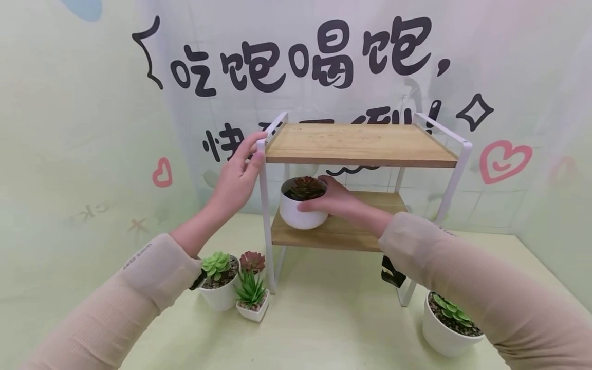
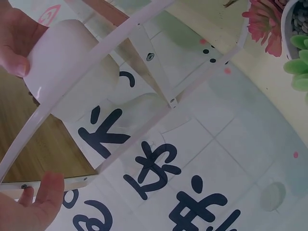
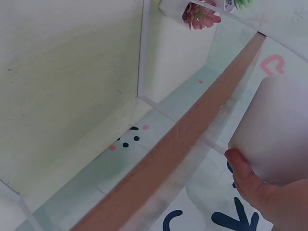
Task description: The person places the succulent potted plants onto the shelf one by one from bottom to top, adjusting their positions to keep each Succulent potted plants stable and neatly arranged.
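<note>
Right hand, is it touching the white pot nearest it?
Touching: in the head view, the right hand grips the white pot, thumb against its side.

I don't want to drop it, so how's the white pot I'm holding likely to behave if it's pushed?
The pot is likely stiff: no dent shows where the right grip holds it. Smooth and shiny, it could be slippery. Being round-sided, it may roll if tipped over.

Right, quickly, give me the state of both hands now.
Left hand: open, touching the white shelf frame near its upper front corner.
Right hand: closed, holding the round white succulent pot.
</note>
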### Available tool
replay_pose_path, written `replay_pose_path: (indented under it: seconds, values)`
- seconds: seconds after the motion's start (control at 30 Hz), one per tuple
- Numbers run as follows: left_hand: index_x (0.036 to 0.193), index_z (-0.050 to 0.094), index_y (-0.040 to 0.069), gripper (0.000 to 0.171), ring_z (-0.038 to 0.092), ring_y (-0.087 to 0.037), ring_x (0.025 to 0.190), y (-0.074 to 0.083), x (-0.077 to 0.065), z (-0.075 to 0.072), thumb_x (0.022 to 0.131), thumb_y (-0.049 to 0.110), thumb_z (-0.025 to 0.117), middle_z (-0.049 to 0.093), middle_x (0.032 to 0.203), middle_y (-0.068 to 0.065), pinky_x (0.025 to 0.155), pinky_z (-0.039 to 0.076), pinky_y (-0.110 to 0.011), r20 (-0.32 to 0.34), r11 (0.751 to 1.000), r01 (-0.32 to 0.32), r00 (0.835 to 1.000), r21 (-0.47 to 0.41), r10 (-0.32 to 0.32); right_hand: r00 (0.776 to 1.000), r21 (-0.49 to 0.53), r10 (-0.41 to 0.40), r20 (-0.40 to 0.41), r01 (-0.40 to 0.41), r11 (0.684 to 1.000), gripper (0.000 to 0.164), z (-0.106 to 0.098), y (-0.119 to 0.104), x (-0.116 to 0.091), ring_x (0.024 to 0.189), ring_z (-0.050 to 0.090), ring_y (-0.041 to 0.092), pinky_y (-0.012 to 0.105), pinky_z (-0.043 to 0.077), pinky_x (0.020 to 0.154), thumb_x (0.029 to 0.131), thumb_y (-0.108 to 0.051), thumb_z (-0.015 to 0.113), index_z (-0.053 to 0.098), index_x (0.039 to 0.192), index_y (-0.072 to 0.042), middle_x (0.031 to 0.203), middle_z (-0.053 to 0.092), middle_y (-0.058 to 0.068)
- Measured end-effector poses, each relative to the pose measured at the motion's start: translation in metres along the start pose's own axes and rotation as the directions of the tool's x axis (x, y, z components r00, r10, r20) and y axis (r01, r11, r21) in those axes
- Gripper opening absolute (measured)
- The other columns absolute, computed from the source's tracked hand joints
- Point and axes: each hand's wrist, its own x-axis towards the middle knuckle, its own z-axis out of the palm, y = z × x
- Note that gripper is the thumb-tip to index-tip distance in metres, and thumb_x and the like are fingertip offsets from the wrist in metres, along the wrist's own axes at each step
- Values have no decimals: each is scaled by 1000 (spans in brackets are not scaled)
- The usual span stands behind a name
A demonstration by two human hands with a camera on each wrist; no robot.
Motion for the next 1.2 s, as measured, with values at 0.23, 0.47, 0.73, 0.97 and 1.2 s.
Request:
replay_pose_path:
  seconds: [0.23, 0.47, 0.73, 0.97, 1.2]
  values:
    - [136, 37, 23, 38, 57, -34, 101, 1, 2, 4, 99, 32, 36, 45, 135, -15, 89, 42, -49, -7, 1000, -11, 1000, -13, 11, 999, 2, 35, -17, -35, 999, 94, 1, 4, 9, 123, 39, 24, 39, 39, 97, 70, -32, 77, 22, 143, -11, 139, 36, 8]
    - [136, 36, 22, 37, 58, -33, 93, 1, 1, 6, 100, 30, 35, 46, 134, -16, 85, 44, -47, -23, 1000, -18, 1000, 9, 18, 999, 11, 34, -22, -34, 999, 95, 3, 9, 14, 128, 33, 24, 39, 29, 105, 70, -34, 76, 20, 143, -11, 142, 34, 8]
    - [135, 36, 20, 37, 57, -33, 86, -2, -1, 6, 100, 29, 35, 47, 132, -17, 82, 44, -46, -41, 999, -38, 998, 19, 39, 998, 34, 63, -14, -63, 997, 97, 6, 10, 18, 128, 33, 25, 40, 29, 105, 71, -35, 76, 16, 143, -11, 142, 32, 10]
    - [135, 36, 20, 37, 55, -32, 79, -2, -1, 6, 100, 29, 34, 48, 131, -16, 80, 44, -45, -46, 999, -40, 998, 23, 41, 998, 50, 57, -29, -56, 997, 96, 11, 11, 20, 127, 34, 26, 39, 28, 106, 71, -33, 76, 16, 142, -11, 140, 34, 12]
    - [135, 36, 22, 37, 55, -31, 81, -2, -2, 6, 100, 30, 34, 48, 132, -15, 80, 44, -45, -47, 999, -29, 998, 30, 30, 998, 56, 52, -22, -50, 997, 96, 11, 11, 20, 128, 33, 26, 39, 26, 106, 71, -33, 76, 16, 142, -10, 141, 33, 12]
